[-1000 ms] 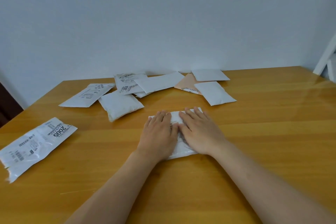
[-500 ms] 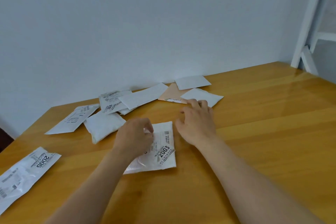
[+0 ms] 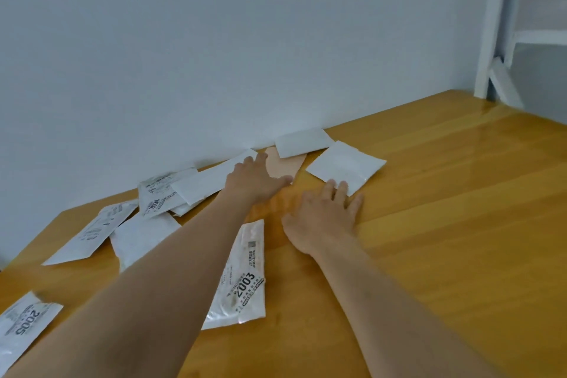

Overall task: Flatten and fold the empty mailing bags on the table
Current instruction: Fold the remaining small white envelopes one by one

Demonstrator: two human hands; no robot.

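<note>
Both hands reach far for the next bag: left hand (image 3: 256, 179) flat over peach bag (image 3: 283, 166), right hand (image 3: 325, 218) open, fingertips touching white bag (image 3: 345, 166). Folded 2003 bag (image 3: 242, 279) parked near on worktop (image 3: 445, 224).

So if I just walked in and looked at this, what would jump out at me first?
Probably the two bare arms stretching across the wooden table: the left hand reaches onto a peach-coloured bag near the wall, and the right hand touches the near corner of a white square bag. Next, the folded bag marked 2003, lying partly under the left forearm.
</note>
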